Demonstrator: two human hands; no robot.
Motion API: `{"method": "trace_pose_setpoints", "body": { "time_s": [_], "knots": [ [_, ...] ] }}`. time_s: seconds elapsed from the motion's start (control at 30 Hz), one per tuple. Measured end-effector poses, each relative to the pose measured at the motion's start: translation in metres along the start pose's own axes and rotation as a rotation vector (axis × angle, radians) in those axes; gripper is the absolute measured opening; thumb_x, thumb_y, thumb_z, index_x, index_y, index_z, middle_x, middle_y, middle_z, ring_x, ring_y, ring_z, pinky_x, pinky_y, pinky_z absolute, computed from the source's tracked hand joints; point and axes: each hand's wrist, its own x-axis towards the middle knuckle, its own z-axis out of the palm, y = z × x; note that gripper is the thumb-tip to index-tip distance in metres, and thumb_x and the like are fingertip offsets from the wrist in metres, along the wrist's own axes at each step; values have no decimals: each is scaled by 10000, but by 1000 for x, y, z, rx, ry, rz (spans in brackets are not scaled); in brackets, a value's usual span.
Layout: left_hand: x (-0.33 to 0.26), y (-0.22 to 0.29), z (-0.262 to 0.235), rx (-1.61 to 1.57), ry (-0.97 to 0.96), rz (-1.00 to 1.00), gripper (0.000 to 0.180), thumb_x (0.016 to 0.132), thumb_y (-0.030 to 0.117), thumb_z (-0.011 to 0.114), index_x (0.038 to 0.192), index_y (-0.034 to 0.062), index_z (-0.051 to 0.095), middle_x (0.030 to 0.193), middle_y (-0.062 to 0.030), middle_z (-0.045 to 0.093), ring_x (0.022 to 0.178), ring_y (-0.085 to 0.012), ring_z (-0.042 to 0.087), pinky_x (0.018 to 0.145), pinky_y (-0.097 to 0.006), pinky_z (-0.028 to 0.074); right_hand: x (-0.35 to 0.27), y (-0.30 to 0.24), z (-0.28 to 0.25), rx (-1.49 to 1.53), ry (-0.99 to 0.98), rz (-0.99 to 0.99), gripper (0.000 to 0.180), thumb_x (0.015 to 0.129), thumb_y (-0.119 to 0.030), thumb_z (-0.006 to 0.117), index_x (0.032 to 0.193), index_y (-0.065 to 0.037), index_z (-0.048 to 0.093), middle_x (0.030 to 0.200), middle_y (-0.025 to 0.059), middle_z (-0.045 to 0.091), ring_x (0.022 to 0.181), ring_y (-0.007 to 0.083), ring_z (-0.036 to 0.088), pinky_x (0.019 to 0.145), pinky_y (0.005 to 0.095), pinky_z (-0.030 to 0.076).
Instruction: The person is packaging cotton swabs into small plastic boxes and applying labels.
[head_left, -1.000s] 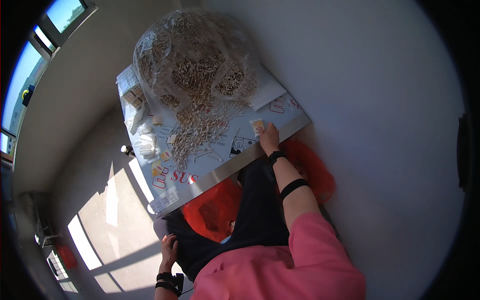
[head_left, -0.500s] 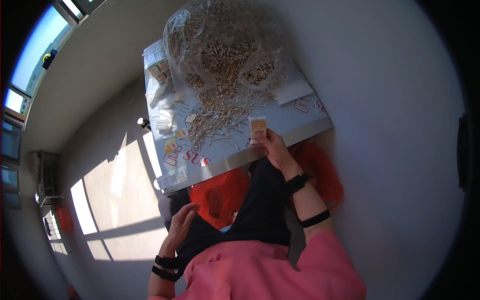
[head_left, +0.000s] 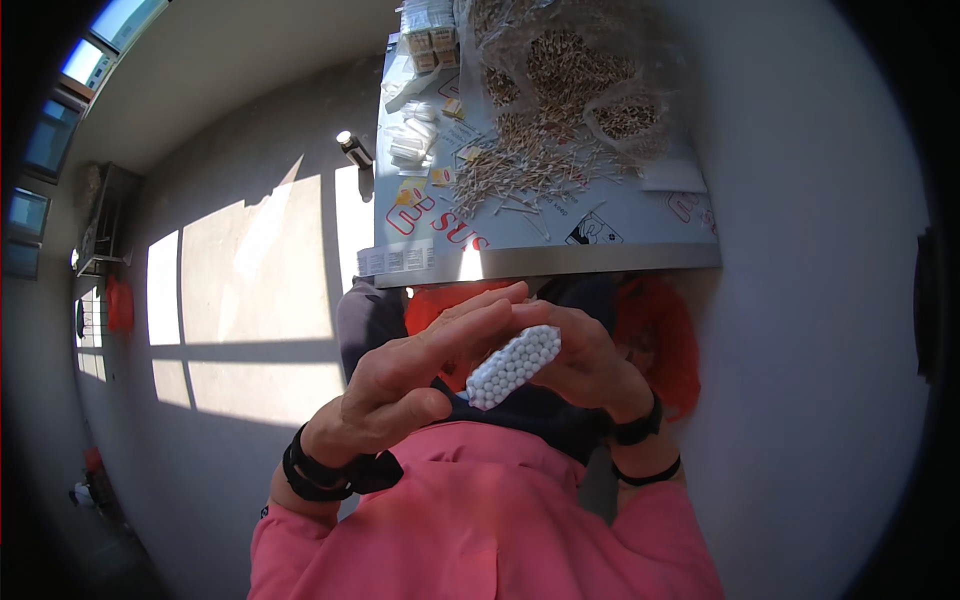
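Observation:
A pack of cotton swabs (head_left: pixel 512 368) is raised close in front of my chest, its white tips facing up toward me. My right hand (head_left: pixel 597 362) is closed on the pack from the right side; some of its fingers are hidden behind it. Along the left and far side, my left hand (head_left: pixel 395 372) has its fingers stretched out and its thumb apart. Whether it touches the pack cannot be made out. Beyond both hands, a heap of loose cotton swabs (head_left: pixel 530 178) spills over the table (head_left: pixel 650 222) from a big clear plastic bag (head_left: pixel 655 65).
Stacked packs (head_left: pixel 430 45) stand at the table's far left. Nearer are clear plastic pouches (head_left: pixel 410 142) and small yellow cards (head_left: pixel 411 192). A dark bottle (head_left: pixel 354 150) stands left of the table. Red plastic bags (head_left: pixel 665 345) sit below the front edge.
My right hand has brought the pack from the table's front edge toward my chest and tilted its tips up. My left hand has risen from near my lap to beside the pack. The view has shifted.

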Motion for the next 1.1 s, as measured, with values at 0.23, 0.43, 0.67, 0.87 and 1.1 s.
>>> {"method": "trace_pose_setpoints", "body": {
  "time_s": [0.23, 0.43, 0.67, 0.87, 1.1],
  "knots": [
    [-20, -8, -17, 288, -40, 182, 599, 920, 302, 526, 1351, -86, 375, 1372, -211, 438, 1371, -376, 250, 1108, -464, 166, 14, 3, 14, -331, -44, -146, 372, 823, 31, 586, 1181, -13, 498, 1121, 130, 561, 1052, 256, 567, 879, 330, 446],
    [-29, -12, -22, 445, -29, 183, 551, 918, 270, 530, 1325, -85, 416, 1357, -208, 453, 1346, -403, 288, 1099, -473, 204, 13, 4, 28, -399, 7, -81, 393, 796, 54, 581, 1169, -18, 484, 1155, 142, 536, 1096, 279, 545, 899, 345, 438],
    [-31, -14, -17, 397, 30, 184, 516, 932, 248, 488, 1320, -86, 421, 1350, -207, 461, 1340, -400, 302, 1095, -460, 222, 10, 9, 40, -432, 80, -33, 420, 769, 85, 582, 1165, -12, 481, 1157, 159, 534, 1078, 303, 559, 880, 342, 456],
    [-40, -22, -13, 172, 103, 115, 472, 897, 113, 442, 1327, -81, 416, 1365, -180, 456, 1375, -352, 250, 1108, -420, 194, 9, 10, 46, -496, 135, -10, 406, 762, 124, 544, 1143, -3, 488, 1125, 170, 542, 1030, 321, 581, 838, 332, 476],
    [-40, -14, -12, 149, 139, 5, 478, 929, 200, 404, 1303, -96, 438, 1354, -198, 460, 1368, -310, 271, 1102, -407, 223, 5, 13, 48, -577, 135, 37, 380, 780, 123, 526, 1138, 1, 483, 1096, 166, 541, 968, 320, 594, 781, 334, 488]
  ]
}}
